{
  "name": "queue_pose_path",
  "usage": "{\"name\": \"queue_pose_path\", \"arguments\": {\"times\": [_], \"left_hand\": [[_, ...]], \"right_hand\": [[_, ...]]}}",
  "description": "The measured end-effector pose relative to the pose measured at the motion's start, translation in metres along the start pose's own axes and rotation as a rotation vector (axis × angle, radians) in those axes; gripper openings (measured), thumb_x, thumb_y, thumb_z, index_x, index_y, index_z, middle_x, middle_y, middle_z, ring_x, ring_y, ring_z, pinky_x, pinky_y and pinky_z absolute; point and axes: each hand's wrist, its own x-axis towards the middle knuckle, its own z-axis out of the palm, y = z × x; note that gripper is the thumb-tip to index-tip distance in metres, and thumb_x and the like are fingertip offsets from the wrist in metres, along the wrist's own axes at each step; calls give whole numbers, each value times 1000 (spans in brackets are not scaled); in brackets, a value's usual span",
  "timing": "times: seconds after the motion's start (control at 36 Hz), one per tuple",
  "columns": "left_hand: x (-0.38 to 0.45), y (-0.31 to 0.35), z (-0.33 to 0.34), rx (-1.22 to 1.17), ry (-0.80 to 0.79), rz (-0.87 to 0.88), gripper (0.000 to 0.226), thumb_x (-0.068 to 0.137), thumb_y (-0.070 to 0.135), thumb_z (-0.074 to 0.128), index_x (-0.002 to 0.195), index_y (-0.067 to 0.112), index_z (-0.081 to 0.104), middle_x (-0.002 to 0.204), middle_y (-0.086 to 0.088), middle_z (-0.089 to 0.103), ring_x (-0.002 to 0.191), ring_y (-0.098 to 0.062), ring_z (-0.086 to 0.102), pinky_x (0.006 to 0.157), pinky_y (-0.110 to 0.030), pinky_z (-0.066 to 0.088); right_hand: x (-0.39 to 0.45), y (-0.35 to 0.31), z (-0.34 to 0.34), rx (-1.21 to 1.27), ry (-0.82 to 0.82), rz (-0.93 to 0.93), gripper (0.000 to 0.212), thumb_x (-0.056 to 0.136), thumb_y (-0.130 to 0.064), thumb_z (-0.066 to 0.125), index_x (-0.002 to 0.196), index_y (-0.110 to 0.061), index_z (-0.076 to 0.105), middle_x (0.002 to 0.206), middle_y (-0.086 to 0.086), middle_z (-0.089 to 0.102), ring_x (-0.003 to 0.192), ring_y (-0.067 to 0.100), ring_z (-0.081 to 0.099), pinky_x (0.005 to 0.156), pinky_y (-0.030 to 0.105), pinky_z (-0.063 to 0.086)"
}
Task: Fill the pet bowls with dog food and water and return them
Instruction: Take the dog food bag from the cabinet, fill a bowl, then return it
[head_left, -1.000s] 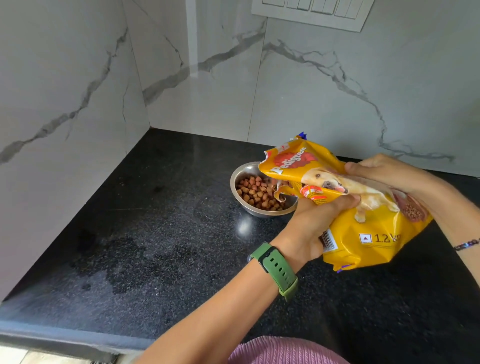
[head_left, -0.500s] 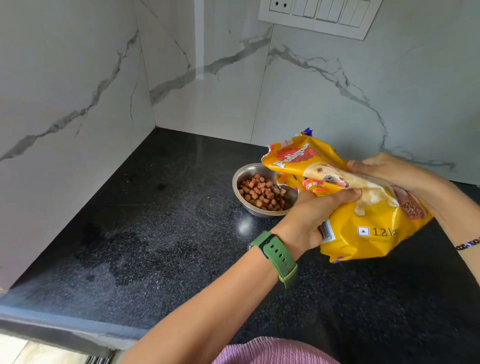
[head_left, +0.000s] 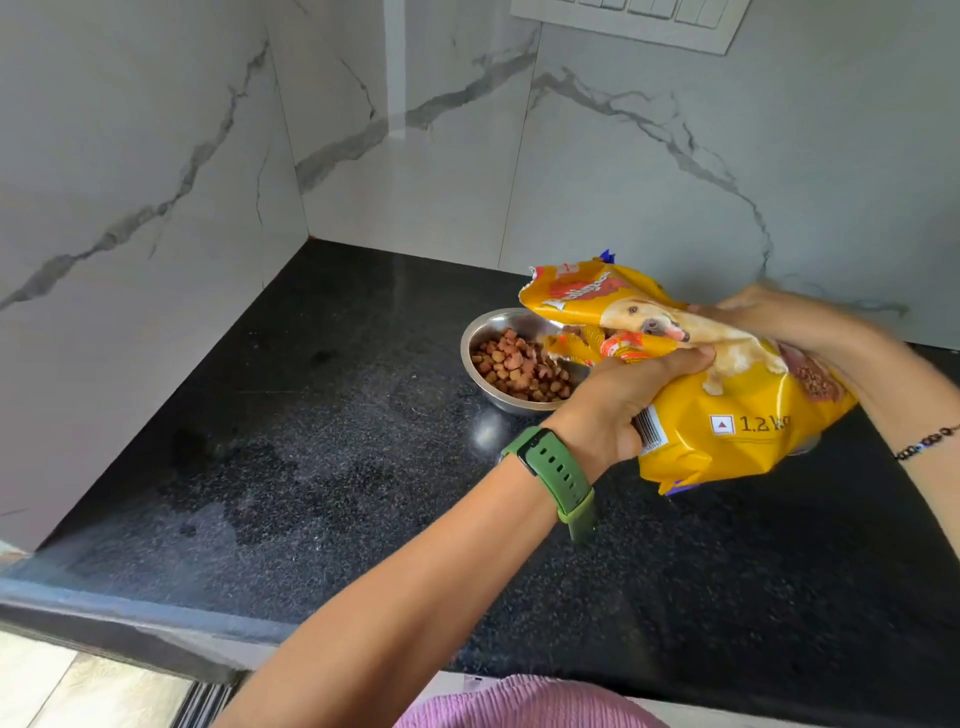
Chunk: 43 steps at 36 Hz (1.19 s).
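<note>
Gripping crinkled yellow dog food bag (head_left: 727, 415), left hand (head_left: 618, 400) and right hand (head_left: 779, 317) clenched on it, kibble-filled round steel bowl (head_left: 475, 338) left of bag, speckled black counter (head_left: 311, 467).

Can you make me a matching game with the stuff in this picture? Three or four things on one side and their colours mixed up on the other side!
Things:
1. dog food bag
2. watch strap
3. countertop
4. pet bowl

Colours:
A. black with speckles
B. shiny silver
C. yellow
D. green

Right pairs: 1-C, 2-D, 3-A, 4-B
</note>
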Motion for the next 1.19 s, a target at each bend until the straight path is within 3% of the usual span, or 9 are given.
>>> {"name": "queue_pose_path", "arguments": {"times": [0.14, 0.25, 0.47, 0.58, 0.72, 0.83, 1.0, 1.11, 1.19], "left_hand": [[1, -1, 1, 47, 10, 58, 47, 82, 12, 70, 125, 9, 54, 98, -7, 69, 70, -18, 64, 61, -32, 57], [-3, 0, 0, 28, -30, -5, 24, 84, 12, 69, 106, 13, 60, 81, -4, 66, 65, -16, 64, 54, -28, 56], [-8, -2, 1, 52, -15, 2, 43, 83, 12, 69, 123, 9, 55, 90, -8, 67, 72, -20, 64, 73, -38, 54], [-6, -5, 1, 80, -6, 66, 49, 82, 9, 69, 127, 7, 52, 107, -13, 68, 74, -20, 66, 71, -36, 57], [-9, -3, 2, 63, -36, 43, 46, 84, 10, 68, 127, 7, 53, 88, -7, 65, 72, -19, 63, 77, -39, 52], [-10, -3, 0, 83, -36, 79, 47, 84, 8, 67, 128, 6, 52, 93, -8, 65, 75, -21, 62, 76, -39, 54], [-12, -6, -1, 89, -35, 71, 48, 83, 7, 68, 128, 6, 52, 91, -7, 64, 75, -21, 62, 77, -40, 53], [-13, -5, -4, 87, -45, 26, 48, 83, 10, 69, 128, 9, 52, 91, -7, 64, 76, -21, 63, 74, -40, 53], [-14, -7, -6, 115, -38, 25, 46, 83, 10, 69, 126, 9, 53, 88, -6, 64, 75, -20, 62, 74, -40, 52]], "right_hand": [[-3, 4, -5, 64, 49, -8, 39, 88, -51, 50, 77, -20, 70, 50, -8, 67, 47, 2, 62, 50, 24, 45], [-7, 4, 0, 19, 27, 14, 45, 88, -51, 48, 68, -15, 67, 48, -6, 64, 47, 6, 60, 46, 20, 43], [-11, 6, 5, 3, 59, -6, 47, 94, -42, 48, 72, -5, 66, 36, -8, 56, 33, -6, 53, 34, 8, 34], [-16, 7, 1, 117, 57, -25, 46, 92, -45, 50, 77, -6, 69, 66, 7, 69, 64, 19, 63, 62, 27, 46], [-19, 0, 1, 14, 51, -18, 46, 94, -43, 48, 70, -7, 65, 48, -3, 62, 51, 12, 57, 42, 14, 41], [-22, 0, 2, 69, 59, -29, 48, 93, -42, 49, 76, -1, 67, 69, 14, 66, 65, 24, 61, 60, 25, 44], [-26, 2, 4, 63, 96, -31, 46, 95, -38, 49, 59, -11, 59, 31, -7, 52, 28, 0, 49, 31, 9, 30], [-29, 0, 9, 78, 24, -21, 59, 92, -44, 46, 83, 11, 66, 70, 19, 69, 69, 25, 65, 68, 32, 49], [-33, 1, 16, 114, 14, -12, 56, 93, -42, 47, 78, 10, 64, 59, 9, 69, 57, 13, 63, 57, 21, 45]]}}
